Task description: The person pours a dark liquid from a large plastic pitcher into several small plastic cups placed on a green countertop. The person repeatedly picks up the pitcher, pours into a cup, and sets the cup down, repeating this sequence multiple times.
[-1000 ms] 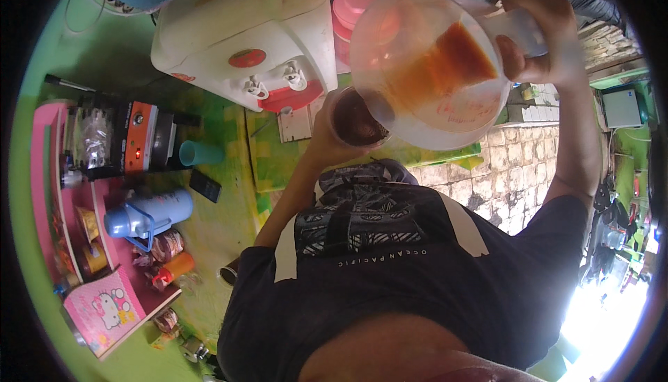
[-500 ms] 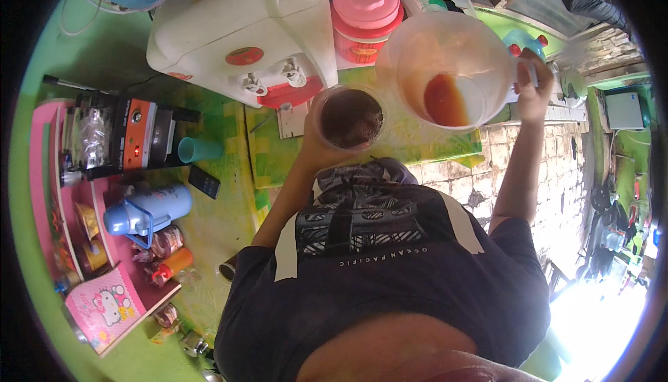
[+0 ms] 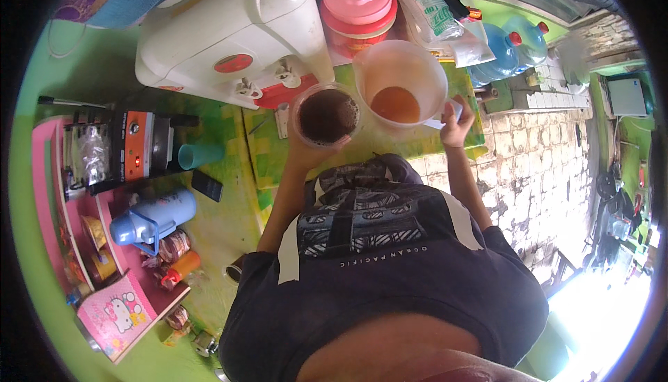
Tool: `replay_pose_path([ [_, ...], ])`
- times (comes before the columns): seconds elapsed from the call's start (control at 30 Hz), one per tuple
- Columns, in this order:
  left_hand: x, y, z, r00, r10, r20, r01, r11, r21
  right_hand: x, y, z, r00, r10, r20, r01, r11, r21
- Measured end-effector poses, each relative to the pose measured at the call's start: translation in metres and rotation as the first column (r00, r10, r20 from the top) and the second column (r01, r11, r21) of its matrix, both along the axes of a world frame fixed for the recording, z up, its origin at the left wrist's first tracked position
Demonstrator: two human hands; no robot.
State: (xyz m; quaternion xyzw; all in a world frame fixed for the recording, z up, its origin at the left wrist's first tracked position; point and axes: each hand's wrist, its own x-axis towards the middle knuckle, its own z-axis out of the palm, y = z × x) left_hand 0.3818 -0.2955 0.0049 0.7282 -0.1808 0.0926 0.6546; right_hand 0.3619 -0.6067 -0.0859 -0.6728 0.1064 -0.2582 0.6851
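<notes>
My left hand point(image 3: 307, 147) is closed round a clear cup point(image 3: 326, 116) full of dark liquid with bubbles along its edge. My right hand point(image 3: 455, 123) grips the handle of a translucent plastic pitcher point(image 3: 399, 69), which holds some amber-brown liquid at the bottom. The pitcher is beside the cup, over the green-yellow table point(image 3: 463, 86); whether it rests there I cannot tell. Just beyond them stand a white dispenser point(image 3: 209, 41) with two taps and a pink lidded container point(image 3: 356, 13).
Plastic bags point(image 3: 424, 6) and blue bottles point(image 3: 497, 48) are at the back right. At left are a black-orange appliance point(image 3: 137, 145), a teal cup point(image 3: 195, 156), a phone point(image 3: 207, 185), a blue flask point(image 3: 153, 215) and a pink shelf point(image 3: 49, 159). A tiled surface point(image 3: 529, 173) shows at right.
The pitcher, earlier raised and tipped over the cup, has moved down and away from it and is more upright, with my right hand lower. My left hand has shifted slightly left with the cup.
</notes>
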Motion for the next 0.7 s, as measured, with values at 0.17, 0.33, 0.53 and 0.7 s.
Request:
replay_pose_path([
  [0.17, -0.001, 0.005, 0.005, 0.999, 0.035, -0.014, -0.035, 0.999, 0.009, 0.008, 0.03, -0.034, 0.983, -0.159, -0.092, 0.163, 0.986, 0.042],
  [0.33, -0.003, 0.01, 0.009, 0.995, 0.006, -0.098, -0.015, 0.996, -0.088, 0.008, 0.069, -0.034, 0.99, -0.124, -0.072, 0.112, 0.981, -0.159],
  [0.53, -0.008, 0.016, 0.008, 0.991, 0.041, -0.131, -0.044, 0.999, -0.017, 0.009, 0.086, -0.034, 0.974, 0.108, -0.198, -0.179, 0.905, -0.385],
  [0.7, -0.015, 0.02, 0.006, 0.992, 0.09, -0.085, -0.09, 0.996, 0.011, 0.004, 0.093, -0.04, 0.862, 0.131, -0.489, -0.269, 0.937, -0.223],
])
